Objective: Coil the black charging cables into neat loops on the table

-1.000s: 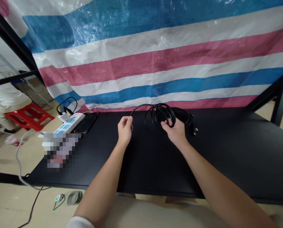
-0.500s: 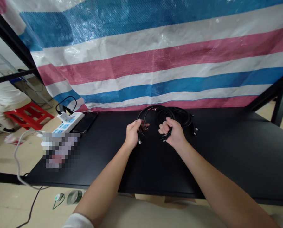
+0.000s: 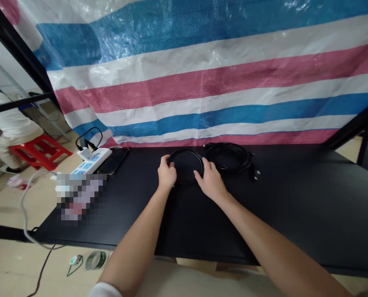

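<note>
A black cable wound into a round coil is between my hands, low over the black table. My left hand is closed round the coil's left side. On its right side my right hand grips the coil between thumb and fingers. A second coil of black cable lies on the table just right of and behind my right hand, its connector ends sticking out at the right.
A white power strip with plugs and a black phone lie at the table's left. Behind the table hangs a striped sheet. A person sits on a red stool at far left.
The held coil has come down and its loops are gathered into a rounder ring. My right hand has turned and moved slightly left, away from the other coil.
</note>
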A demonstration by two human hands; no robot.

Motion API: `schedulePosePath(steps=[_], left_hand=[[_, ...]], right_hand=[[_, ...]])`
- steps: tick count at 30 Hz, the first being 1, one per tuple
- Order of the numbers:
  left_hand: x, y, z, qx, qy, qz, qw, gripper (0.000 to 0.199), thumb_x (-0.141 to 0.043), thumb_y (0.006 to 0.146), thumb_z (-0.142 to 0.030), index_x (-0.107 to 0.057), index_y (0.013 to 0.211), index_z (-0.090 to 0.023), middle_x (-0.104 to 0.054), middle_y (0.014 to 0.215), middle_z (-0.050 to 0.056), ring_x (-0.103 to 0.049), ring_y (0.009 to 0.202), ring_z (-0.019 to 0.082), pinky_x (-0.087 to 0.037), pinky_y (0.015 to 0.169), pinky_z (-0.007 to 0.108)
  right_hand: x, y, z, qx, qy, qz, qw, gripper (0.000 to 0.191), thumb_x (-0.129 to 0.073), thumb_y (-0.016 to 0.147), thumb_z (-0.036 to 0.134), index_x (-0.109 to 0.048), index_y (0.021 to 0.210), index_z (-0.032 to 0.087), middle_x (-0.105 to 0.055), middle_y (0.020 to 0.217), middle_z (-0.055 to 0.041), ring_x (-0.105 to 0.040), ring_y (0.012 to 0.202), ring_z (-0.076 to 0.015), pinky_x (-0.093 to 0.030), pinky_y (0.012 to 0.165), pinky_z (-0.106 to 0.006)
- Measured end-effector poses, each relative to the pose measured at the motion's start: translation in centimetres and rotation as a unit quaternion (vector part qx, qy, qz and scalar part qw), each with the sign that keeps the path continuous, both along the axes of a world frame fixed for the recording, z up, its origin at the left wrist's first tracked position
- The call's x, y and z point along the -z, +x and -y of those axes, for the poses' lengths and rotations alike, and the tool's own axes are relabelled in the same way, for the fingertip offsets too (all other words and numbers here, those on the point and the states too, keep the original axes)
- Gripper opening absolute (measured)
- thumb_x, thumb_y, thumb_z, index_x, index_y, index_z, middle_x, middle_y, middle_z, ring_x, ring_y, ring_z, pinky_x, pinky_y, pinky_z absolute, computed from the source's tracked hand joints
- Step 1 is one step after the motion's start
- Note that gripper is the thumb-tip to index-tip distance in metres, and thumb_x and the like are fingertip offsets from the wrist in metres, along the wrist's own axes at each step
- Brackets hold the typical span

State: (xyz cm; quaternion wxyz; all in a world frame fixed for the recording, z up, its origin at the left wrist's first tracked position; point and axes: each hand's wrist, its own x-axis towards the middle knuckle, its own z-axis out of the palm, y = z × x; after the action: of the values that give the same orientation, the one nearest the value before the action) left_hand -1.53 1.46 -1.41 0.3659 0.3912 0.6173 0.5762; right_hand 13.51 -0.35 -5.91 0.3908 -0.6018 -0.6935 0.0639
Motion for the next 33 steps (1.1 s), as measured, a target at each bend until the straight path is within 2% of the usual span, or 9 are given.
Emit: schedulePosePath(steps=[5, 9, 12, 15, 17, 20, 22, 27, 33], left_hand=[[0.8, -0.3, 0.0, -0.042, -0.014, -0.185, 0.982, 0.026, -0.060, 0.062, 0.000, -0.058, 0.072, -0.024, -0.057, 0.067, 0.004, -0.058, 0.092, 0.031, -0.038, 0.086, 0.043], [1.7, -0.9, -0.2, -0.037, -0.005, -0.298, 0.954, 0.025, -0.057, 0.063, -0.004, -0.064, 0.078, -0.022, -0.060, 0.083, 0.013, -0.055, 0.100, 0.036, -0.037, 0.090, 0.052], [1.9, -1.6, -0.5, -0.007, 0.053, -0.388, 0.920, 0.031, -0.055, 0.065, -0.005, -0.070, 0.088, -0.019, -0.060, 0.101, 0.018, -0.054, 0.102, 0.035, -0.041, 0.090, 0.050], [1.5, -2.1, -0.6, 0.085, 0.147, -0.432, 0.886, 0.027, -0.056, 0.070, -0.008, -0.073, 0.087, -0.022, -0.065, 0.096, 0.015, -0.059, 0.092, 0.029, -0.047, 0.087, 0.045], [1.0, -2.3, -0.3, 0.206, 0.185, -0.443, 0.853, 0.021, -0.060, 0.071, -0.014, -0.074, 0.083, -0.023, -0.068, 0.087, 0.011, -0.062, 0.084, 0.025, -0.050, 0.084, 0.040], [0.2, -2.4, 0.2, 0.371, 0.175, -0.469, 0.782, 0.024, -0.064, 0.070, -0.021, -0.074, 0.092, -0.021, -0.071, 0.093, 0.009, -0.065, 0.087, 0.023, -0.052, 0.084, 0.035], [0.0, -2.5, 0.4, 0.408, 0.156, -0.493, 0.752, 0.027, -0.063, 0.071, -0.021, -0.074, 0.096, -0.020, -0.071, 0.098, 0.007, -0.065, 0.090, 0.021, -0.052, 0.086, 0.033], [0.1, -2.2, 0.2, 0.342, 0.125, -0.554, 0.749, 0.025, -0.055, 0.077, -0.016, -0.075, 0.092, -0.021, -0.070, 0.099, 0.008, -0.065, 0.093, 0.021, -0.052, 0.087, 0.035], [0.2, -1.4, 0.3, 0.074, 0.016, -0.555, 0.828, 0.044, -0.056, 0.073, -0.012, -0.063, 0.116, -0.016, -0.057, 0.123, 0.018, -0.055, 0.116, 0.033, -0.047, 0.095, 0.046]], right_hand=[[-0.2, -0.3, 0.2, -0.021, -0.040, 0.104, 0.994, 0.061, -0.042, 0.088, 0.046, -0.049, 0.134, 0.008, -0.060, 0.119, -0.0238, -0.057, 0.105, -0.0368, -0.043, 0.093, -0.054], [-0.4, -0.5, 0.6, -0.057, -0.050, 0.156, 0.985, 0.078, -0.050, 0.081, 0.061, -0.046, 0.136, 0.007, -0.051, 0.134, -0.0258, -0.050, 0.115, -0.0402, -0.042, 0.093, -0.056], [-0.4, -0.3, 0.6, -0.070, -0.058, 0.177, 0.980, 0.075, -0.051, 0.081, 0.059, -0.050, 0.133, 0.005, -0.049, 0.137, -0.0270, -0.049, 0.118, -0.0401, -0.042, 0.094, -0.056], [-0.2, 0.0, 0.4, -0.075, -0.043, 0.183, 0.979, 0.064, -0.049, 0.085, 0.053, -0.055, 0.129, 0.008, -0.053, 0.134, -0.0240, -0.051, 0.119, -0.0373, -0.042, 0.096, -0.053], [0.1, 0.1, 0.1, -0.076, -0.029, 0.187, 0.979, 0.059, -0.048, 0.086, 0.051, -0.057, 0.127, 0.009, -0.056, 0.131, -0.0228, -0.051, 0.120, -0.0361, -0.042, 0.097, -0.052], [0.5, 0.3, -0.1, -0.073, -0.002, 0.193, 0.979, 0.055, -0.048, 0.087, 0.046, -0.059, 0.125, 0.007, -0.058, 0.129, -0.0229, -0.049, 0.123, -0.0355, -0.043, 0.098, -0.052], [0.6, 0.3, -0.1, -0.074, 0.026, 0.191, 0.978, 0.050, -0.048, 0.088, 0.041, -0.060, 0.123, 0.007, -0.060, 0.127, -0.0225, -0.049, 0.123, -0.0349, -0.044, 0.097, -0.052], [-0.7, 0.4, 0.2, -0.088, 0.136, 0.157, 0.974, 0.034, -0.047, 0.088, 0.027, -0.066, 0.112, 0.012, -0.068, 0.108, -0.0169, -0.058, 0.105, -0.0289, -0.049, 0.091, -0.045], [-2.9, 2.1, 0.0, -0.050, 0.248, 0.084, 0.964, 0.020, -0.048, 0.085, 0.023, -0.068, 0.085, 0.020, -0.068, 0.079, -0.0078, -0.060, 0.080, -0.0230, -0.052, 0.074, -0.039]])
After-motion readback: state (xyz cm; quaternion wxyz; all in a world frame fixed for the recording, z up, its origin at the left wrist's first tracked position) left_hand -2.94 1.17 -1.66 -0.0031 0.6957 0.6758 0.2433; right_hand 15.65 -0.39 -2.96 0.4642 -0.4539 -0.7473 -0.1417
